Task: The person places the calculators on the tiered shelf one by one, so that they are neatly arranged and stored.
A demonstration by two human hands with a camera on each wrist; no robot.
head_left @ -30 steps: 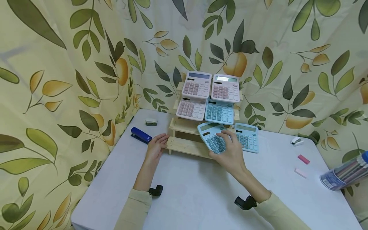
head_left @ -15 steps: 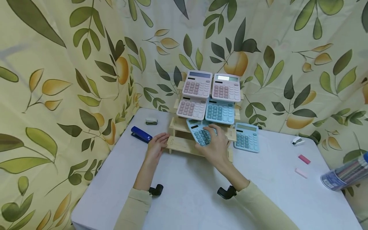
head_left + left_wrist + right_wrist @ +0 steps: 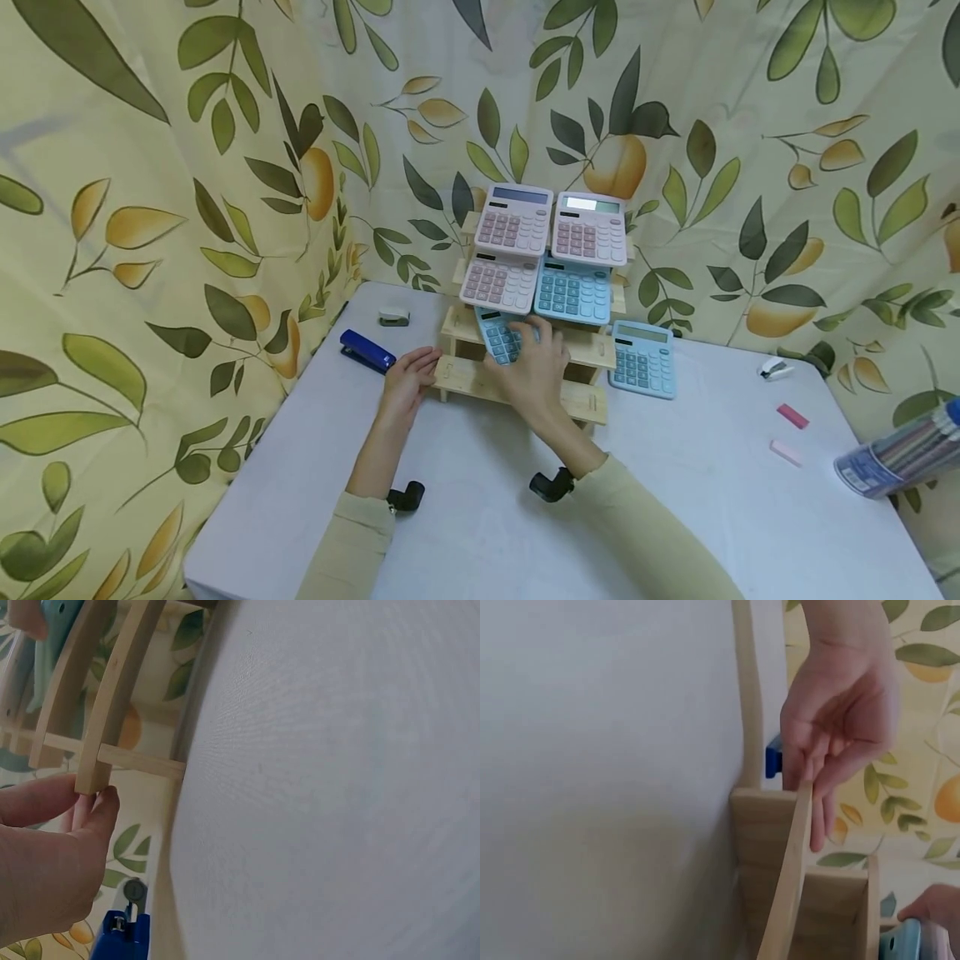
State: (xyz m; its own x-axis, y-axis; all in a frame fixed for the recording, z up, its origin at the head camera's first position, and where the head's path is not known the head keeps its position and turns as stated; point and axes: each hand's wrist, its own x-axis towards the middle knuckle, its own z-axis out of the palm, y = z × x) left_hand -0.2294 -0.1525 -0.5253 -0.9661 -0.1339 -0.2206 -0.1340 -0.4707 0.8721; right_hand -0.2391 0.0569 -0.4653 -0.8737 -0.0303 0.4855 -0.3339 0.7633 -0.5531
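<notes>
My right hand [image 3: 534,367] grips a light blue calculator [image 3: 498,335], tilted over the second-lowest step of a tiered wooden rack [image 3: 581,400], toward its left side. The fingers hide the calculator's right part. In the right wrist view, a calculator edge [image 3: 901,942] shows under the right thumb [image 3: 930,906]. With thumb and fingers, my left hand [image 3: 56,859] pinches the left end of the rack's lowest step [image 3: 94,776]. Higher up the rack sit pink calculators [image 3: 514,218] and one blue calculator [image 3: 573,290], side by side in pairs.
Another blue calculator [image 3: 643,358] stands right of the rack. A blue stapler [image 3: 367,350] and a small stapler [image 3: 393,317] lie left. Farther right are a white stapler [image 3: 775,368], a red eraser [image 3: 792,416], a pink eraser [image 3: 785,452] and a tub of pencils [image 3: 873,471].
My right hand has carried the blue calculator leftward along the rack, from its right side to its left side, onto the second-lowest step's area. The left hand has stayed at the lowest step's end.
</notes>
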